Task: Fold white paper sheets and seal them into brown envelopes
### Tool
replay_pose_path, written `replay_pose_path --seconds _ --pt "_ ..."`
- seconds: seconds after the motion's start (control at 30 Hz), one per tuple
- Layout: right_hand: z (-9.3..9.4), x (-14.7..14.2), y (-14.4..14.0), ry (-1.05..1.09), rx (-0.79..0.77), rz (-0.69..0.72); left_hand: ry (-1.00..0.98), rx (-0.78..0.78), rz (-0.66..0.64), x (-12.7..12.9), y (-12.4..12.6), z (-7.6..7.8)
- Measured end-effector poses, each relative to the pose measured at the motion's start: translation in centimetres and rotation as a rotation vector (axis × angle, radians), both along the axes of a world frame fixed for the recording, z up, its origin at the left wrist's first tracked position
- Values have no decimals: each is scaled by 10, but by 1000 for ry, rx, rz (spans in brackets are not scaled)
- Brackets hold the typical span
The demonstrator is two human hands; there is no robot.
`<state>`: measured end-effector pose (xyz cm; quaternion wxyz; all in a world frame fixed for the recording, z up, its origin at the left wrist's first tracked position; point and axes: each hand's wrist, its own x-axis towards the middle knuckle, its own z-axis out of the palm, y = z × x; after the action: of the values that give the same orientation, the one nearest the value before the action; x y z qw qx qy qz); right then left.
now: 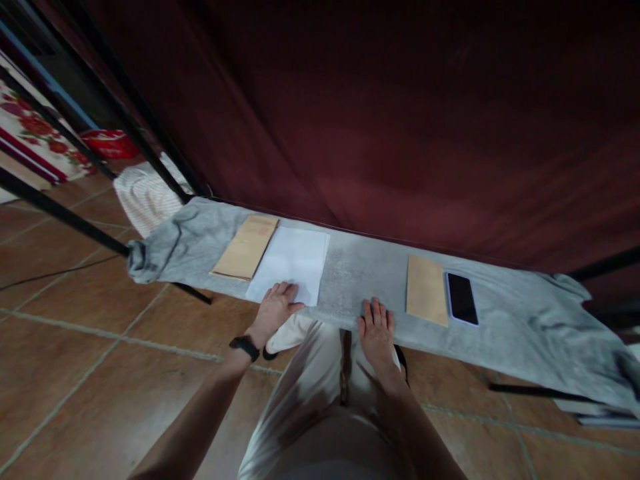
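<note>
A dark red curtain hangs behind a narrow bench covered with a grey cloth, which stands on a floor of brown tiles.

The left hand lies flat with its fingers spread, its fingertips resting on the near edge of a white sheet. It grips nothing. A black band sits on that wrist. The right hand lies palm down and open on the bare cloth at the bench's near edge, to the right of the sheet and apart from it, holding nothing.

Just left of the sheet lies a brown envelope, its long edge touching or slightly under the sheet's left edge; which, I cannot tell. Whether anything is inside it does not show. To the right of the right hand, apart from it, lies a second envelope, flat and closed as far as can be seen. Right beside that, edge to edge, lies a phone with a dark screen facing up.

The cloth bunches into a knot at the bench's left end and droops in folds at the right end. Black bars slant across the left. Beyond them lie a striped cloth, a red thing and a flowered fabric. The person's pale trousers fill the foreground.
</note>
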<state>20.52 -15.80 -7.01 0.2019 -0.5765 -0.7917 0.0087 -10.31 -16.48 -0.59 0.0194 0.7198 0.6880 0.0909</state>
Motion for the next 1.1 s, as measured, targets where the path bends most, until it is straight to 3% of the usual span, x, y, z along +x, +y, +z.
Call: replay_pose_path --seconds 0.37,0.63,0.87,1.1 --pt "-1 0 0 -88 23 -18 -52 8 -163 -17 -5 -3" --pt "-2 -1 0 -69 58 -18 -289 1 -158 -29 1 -2" --pt "-3 0 0 -59 64 -16 -731 -66 -85 -50 20 -15" --pt "-7 1 2 -43 62 -15 -744 -72 -151 -53 27 -11"
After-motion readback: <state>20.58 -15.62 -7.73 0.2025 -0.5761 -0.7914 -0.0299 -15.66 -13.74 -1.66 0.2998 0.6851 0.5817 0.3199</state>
